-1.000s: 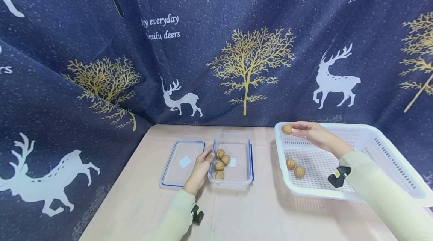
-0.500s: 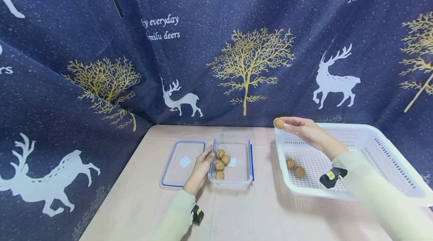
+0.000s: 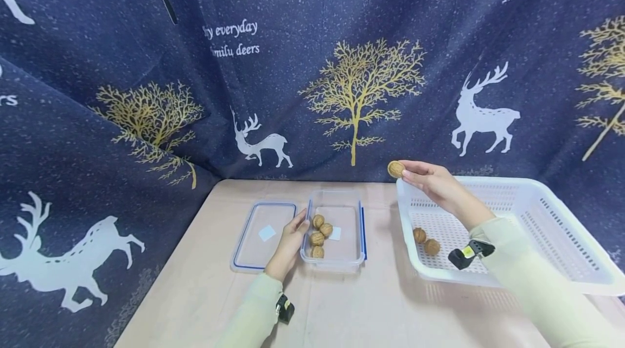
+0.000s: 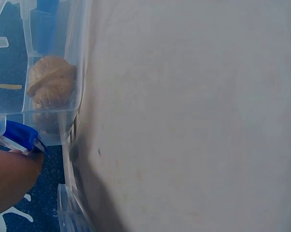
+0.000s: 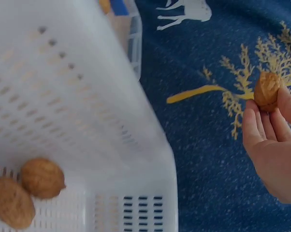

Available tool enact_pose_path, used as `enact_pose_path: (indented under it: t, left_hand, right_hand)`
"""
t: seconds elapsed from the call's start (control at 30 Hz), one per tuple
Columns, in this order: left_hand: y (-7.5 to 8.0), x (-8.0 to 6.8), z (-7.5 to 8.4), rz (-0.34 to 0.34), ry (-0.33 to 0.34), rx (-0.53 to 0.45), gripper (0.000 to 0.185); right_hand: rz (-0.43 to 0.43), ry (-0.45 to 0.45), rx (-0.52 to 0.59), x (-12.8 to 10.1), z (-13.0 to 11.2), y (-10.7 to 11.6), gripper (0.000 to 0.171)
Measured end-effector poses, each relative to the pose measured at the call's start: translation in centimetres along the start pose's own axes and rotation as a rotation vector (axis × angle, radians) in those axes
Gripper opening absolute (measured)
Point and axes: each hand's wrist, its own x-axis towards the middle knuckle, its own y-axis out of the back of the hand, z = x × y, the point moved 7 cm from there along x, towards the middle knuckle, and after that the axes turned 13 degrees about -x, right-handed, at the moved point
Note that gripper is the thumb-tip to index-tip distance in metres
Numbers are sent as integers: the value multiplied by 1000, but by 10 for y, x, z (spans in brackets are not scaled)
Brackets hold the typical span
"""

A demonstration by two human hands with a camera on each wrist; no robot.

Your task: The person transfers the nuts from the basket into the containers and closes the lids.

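In the head view my right hand (image 3: 437, 185) pinches a walnut (image 3: 396, 169) between thumb and fingers, raised over the left back corner of the white plastic basket (image 3: 412, 264). The right wrist view shows this walnut (image 5: 268, 92) at the fingertips, outside the basket wall. Two more walnuts (image 3: 432, 247) lie on the basket floor. My left hand (image 3: 289, 242) holds the left side of a clear food container (image 3: 349, 264); its thumb and fingers are at a blue clasp (image 4: 21, 135) in the left wrist view. Several walnuts (image 3: 317, 239) sit along the container's left side.
A clear lid with a blue seal (image 3: 249, 268) lies on the table left of the container. Pale pink cloth (image 3: 342, 310) covers the table. Behind it hangs a dark blue curtain (image 3: 312, 87) with deer and trees.
My right hand has carried the walnut up and left, from inside the basket's back left corner to above its rim. The left hand and container have stayed put.
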Motion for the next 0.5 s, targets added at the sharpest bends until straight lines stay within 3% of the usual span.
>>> enact_pose_path:
  t: [0.5]
  left_hand:
    - [1,0,-1,-1,20,4,48]
  right_hand:
    - [24,8,103,0,-10,-33,58]
